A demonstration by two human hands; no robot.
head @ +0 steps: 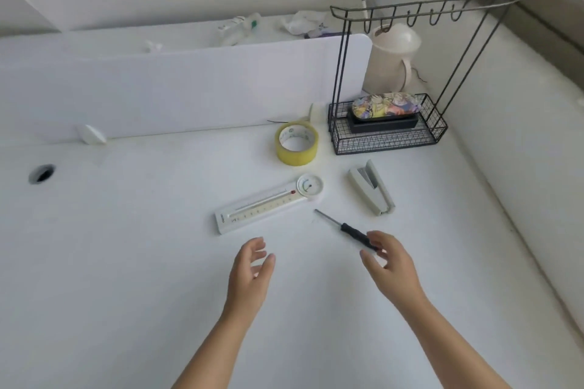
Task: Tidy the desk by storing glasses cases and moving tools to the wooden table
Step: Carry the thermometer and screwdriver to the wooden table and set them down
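Observation:
A colourful cartoon-print glasses case [386,107] lies on top of a black glasses case [382,126] inside the black wire rack [384,144] at the back right of the white desk. A black-handled screwdriver [347,229] lies on the desk; my right hand [388,259] hovers with its fingers apart over the handle's near end. My left hand [251,265] is open and empty just in front of a white thermometer [268,204]. A yellow tape roll [297,143] and a grey stapler [371,188] rest farther back.
A white partition [177,85] runs along the back of the desk. A cream jug [393,57] stands behind the rack. A cable hole [41,173] sits at the left. A wall borders the desk on the right.

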